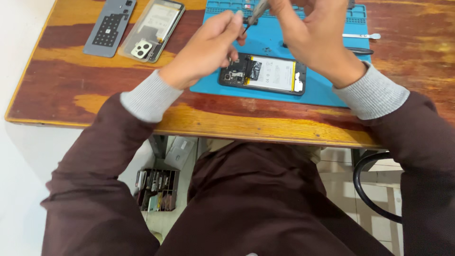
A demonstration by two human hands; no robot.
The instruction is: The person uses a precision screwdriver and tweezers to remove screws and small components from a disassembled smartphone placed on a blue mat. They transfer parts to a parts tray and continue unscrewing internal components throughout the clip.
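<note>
**Trainee:** Where is the opened phone [263,74], and how should it be handled?

**Technician:** It lies flat on the blue mat [265,38], back removed, battery and boards exposed. Judged light, stiff and fragile; grip it by the frame edges only, never on the internals.

**Trainee:** State of the hands?

**Technician:** The right hand [315,35] is closed around a slim screwdriver [256,12], its tip angled toward the phone's upper end. The left hand [206,50] is curled narrow, fingertips pinched together at the tip; whether they hold anything cannot be told.

**Trainee:** What is unclear?

**Technician:** The screwdriver's handle is cut off at the top edge. Any screw is too small to see. The left hand hides part of the phone's camera end.
</note>
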